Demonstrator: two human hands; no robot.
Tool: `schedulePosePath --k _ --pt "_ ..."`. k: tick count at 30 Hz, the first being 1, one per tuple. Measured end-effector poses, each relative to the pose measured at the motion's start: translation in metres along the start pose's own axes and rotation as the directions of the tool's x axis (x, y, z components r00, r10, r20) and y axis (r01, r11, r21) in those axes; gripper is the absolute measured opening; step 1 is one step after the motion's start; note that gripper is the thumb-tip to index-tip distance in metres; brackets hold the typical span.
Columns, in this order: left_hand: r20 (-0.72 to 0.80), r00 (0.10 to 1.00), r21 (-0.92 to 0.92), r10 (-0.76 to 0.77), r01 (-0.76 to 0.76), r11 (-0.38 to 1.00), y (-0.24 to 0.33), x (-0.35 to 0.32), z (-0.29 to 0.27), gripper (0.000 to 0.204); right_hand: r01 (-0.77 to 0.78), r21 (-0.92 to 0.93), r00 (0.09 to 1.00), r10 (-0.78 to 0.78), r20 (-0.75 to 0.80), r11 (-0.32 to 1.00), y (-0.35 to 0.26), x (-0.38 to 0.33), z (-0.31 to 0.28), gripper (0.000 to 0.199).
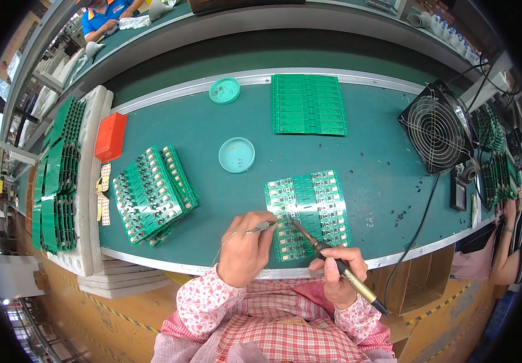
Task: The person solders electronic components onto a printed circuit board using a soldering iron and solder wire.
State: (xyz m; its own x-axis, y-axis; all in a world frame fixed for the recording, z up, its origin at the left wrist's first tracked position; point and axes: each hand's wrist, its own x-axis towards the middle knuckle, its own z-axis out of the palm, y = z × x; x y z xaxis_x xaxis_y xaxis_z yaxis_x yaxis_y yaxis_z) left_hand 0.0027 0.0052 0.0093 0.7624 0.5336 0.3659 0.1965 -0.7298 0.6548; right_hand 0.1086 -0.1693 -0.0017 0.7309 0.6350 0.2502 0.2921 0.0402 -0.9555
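In front of me lies a green circuit board panel (304,189) with rows of small mounted parts. My right hand (340,272) grips a soldering iron (357,283) with a dark and gold handle, its tip down at the panel's middle. Over the panel's left edge, my left hand (243,251) pinches a thin solder wire (219,249), which trails back past the wrist. A slim metallic piece, partly hidden, shows between those fingers. The wire's end and the iron's tip are close together; whether they touch, I cannot tell.
Stacked populated boards (152,196) lie left, bare boards (308,104) far. Two turquoise dishes (236,155) (224,91), a red box (110,137) and a fan (435,128) stand around. Foam (94,181) holds upright boards. A cable (421,233) crosses the right; co-workers sit beyond.
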Motion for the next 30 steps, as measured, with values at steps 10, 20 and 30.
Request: schedulePosePath --k 10,20,30 --pt "0.012 0.994 0.031 0.109 -0.110 0.993 0.010 -0.003 -0.025 0.026 0.317 -0.319 0.947 -0.280 0.157 0.893 -0.019 0.021 -0.003 0.028" --pt "0.261 0.906 0.016 0.334 -0.350 0.937 0.016 -0.037 -0.046 0.040 0.419 -0.303 0.881 -0.301 0.366 0.856 -0.034 0.010 0.011 0.026" --pt "0.215 0.940 -0.089 0.266 -0.252 0.964 0.013 -0.047 -0.051 0.034 0.251 -0.164 0.944 -0.203 0.261 0.954 -0.019 -0.007 0.005 0.018"
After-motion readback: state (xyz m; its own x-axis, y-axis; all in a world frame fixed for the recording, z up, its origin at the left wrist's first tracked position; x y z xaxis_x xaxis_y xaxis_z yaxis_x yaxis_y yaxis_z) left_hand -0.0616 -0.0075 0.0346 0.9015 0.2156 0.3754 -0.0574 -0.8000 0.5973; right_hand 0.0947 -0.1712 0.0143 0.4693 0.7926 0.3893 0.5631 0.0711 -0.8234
